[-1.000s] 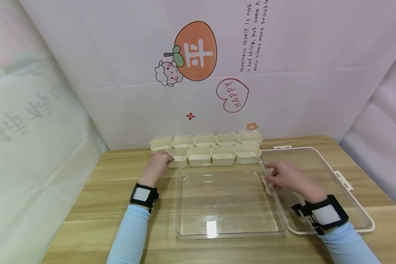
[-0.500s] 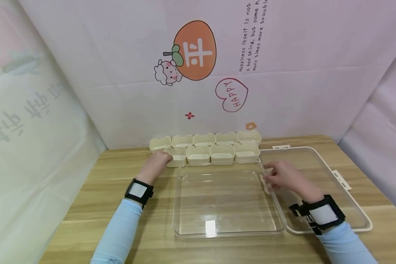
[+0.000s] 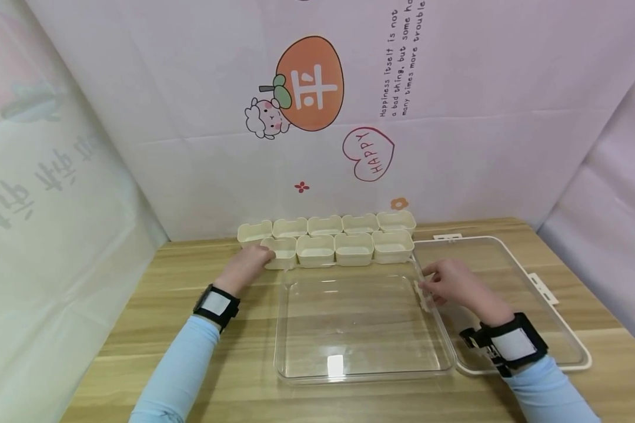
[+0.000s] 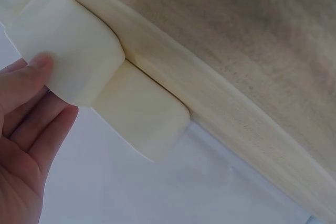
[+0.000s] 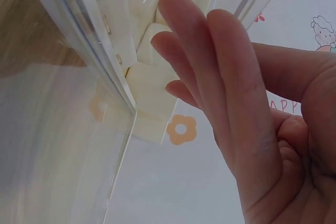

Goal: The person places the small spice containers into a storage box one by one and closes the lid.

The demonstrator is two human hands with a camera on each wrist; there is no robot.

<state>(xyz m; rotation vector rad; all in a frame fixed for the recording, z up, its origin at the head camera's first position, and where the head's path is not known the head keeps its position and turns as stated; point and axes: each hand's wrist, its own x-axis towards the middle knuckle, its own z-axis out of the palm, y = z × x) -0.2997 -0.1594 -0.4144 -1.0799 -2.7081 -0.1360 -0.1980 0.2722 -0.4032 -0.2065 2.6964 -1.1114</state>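
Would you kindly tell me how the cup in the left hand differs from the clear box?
The cup is small, while the box is far larger. The cup is opaque cream; the box is transparent. The left hand grips the cup, but not the box. Both have open tops and rounded corners.

Left hand (image 3: 246, 267): some fingertips hidden in the head view; the wrist view cuts it off at left and bottom.
Front-left cup (image 3: 284, 256): near-left part covered by that hand.
Back row of cups (image 3: 325, 225): lower walls mostly behind the front row (image 3: 353, 256).
Right hand (image 3: 457, 285): thumb tip behind the fingers in its wrist view; touch on the clear box (image 3: 370, 377) cannot be told.
Lid (image 3: 487, 264): partly covered by the right hand and wristband (image 3: 514, 345).
Sleeves (image 3: 177, 370): cut off below.
Printed lines (image 3: 402, 64): run past the top edge.
Grey lettering (image 3: 5, 204): too faint to read.
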